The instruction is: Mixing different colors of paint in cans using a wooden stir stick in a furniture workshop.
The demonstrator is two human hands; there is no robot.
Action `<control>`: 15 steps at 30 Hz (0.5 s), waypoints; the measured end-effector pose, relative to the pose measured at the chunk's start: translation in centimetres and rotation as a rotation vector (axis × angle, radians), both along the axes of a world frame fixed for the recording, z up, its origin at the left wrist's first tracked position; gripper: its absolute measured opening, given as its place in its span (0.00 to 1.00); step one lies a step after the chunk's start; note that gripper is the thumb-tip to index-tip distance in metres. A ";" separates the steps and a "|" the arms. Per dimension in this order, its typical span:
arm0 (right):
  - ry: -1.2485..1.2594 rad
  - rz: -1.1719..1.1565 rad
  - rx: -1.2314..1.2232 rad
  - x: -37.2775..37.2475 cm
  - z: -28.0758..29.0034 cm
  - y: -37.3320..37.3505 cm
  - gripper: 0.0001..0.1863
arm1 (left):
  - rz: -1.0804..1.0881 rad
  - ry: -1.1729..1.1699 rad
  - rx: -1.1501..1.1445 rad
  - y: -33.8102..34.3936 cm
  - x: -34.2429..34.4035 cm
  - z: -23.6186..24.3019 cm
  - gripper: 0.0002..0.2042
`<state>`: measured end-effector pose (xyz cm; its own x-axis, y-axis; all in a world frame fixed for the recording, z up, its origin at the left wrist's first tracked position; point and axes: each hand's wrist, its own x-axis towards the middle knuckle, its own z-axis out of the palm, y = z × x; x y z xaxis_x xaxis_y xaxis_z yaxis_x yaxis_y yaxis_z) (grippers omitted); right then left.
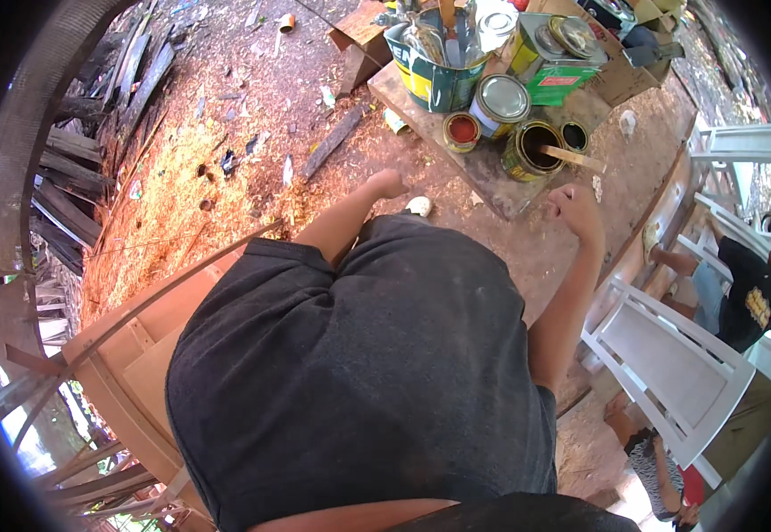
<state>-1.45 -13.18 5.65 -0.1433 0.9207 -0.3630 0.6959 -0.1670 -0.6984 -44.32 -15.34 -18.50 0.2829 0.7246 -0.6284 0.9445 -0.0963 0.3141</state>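
My right hand (574, 209) hovers just past the near edge of the wooden table (508, 197), fingers curled in, with nothing seen sticking out of it. Closest to it is an open can (527, 168) of dark liquid, a flat wooden stick (581, 160) leaning out over its rim. My left hand (387, 183) hangs left of the table with its fingers curled, and no object shows in it. Around the dark can stand a small tin of red paint (462, 132), a lidded can (502, 100) and a small black-filled tin (574, 136).
A cut-open container (434, 84) holding brushes, a green-labelled square tin (556, 82) and a cardboard box (623, 78) crowd the far side. Wood shavings (173, 186) and a plank (332, 142) lie leftward. White furniture frames (669, 363) and two people are at right. A wooden panel (137, 355) stands by my left.
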 end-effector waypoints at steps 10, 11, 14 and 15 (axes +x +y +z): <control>-0.174 0.067 -0.016 -1.1 2.3 0.5 0.21 | 0.060 0.099 -0.142 0.4 -0.1 -0.3 0.28; -0.065 -0.014 -0.035 -1.2 1.9 0.3 0.22 | 0.077 0.088 -0.144 0.6 0.3 0.1 0.28; 0.031 -0.145 -0.052 -1.4 1.7 0.5 0.23 | 0.092 0.069 -0.145 0.8 0.7 0.1 0.28; 0.020 -0.199 -0.053 -1.4 1.8 0.7 0.24 | 0.084 0.063 -0.147 0.9 0.8 0.0 0.27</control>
<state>-2.88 -12.46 7.48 0.0319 0.9114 -0.4102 0.6315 -0.3365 -0.6986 -43.54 -14.48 -18.54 0.1819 0.6430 -0.7439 0.9655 0.0266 0.2591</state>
